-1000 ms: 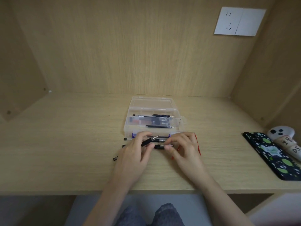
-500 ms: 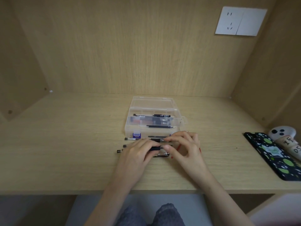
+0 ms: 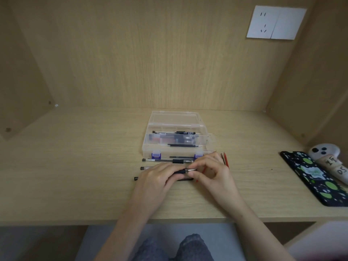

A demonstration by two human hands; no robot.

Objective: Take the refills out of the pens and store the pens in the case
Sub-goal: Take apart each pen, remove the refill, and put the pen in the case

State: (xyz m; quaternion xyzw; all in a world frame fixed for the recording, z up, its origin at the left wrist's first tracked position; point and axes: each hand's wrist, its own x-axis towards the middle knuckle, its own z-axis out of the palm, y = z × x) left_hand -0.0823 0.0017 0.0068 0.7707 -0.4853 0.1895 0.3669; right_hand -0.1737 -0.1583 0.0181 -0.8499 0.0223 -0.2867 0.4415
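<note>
A clear plastic case (image 3: 150,147) with purple latches stands open on the desk, with a pen and thin black refills inside. In front of it lie a clear pen with a black grip (image 3: 165,160) and two more pens whose black end caps show at the left. My left hand (image 3: 156,179) grips the black grip section of one pen (image 3: 181,171). My right hand (image 3: 211,172) pinches that pen's metal tip between thumb and forefinger. Most of the held pen's barrel is hidden under my left hand.
Red pens or parts (image 3: 226,160) lie just right of my right hand. A black phone case with green spots (image 3: 318,178) and a white plush toy (image 3: 327,157) sit at the desk's right edge. A wall socket (image 3: 275,22) is on the back panel.
Both hands stay together on the pen in front of the case. The pen has been turned level, and my right fingers have closed on its tip.
</note>
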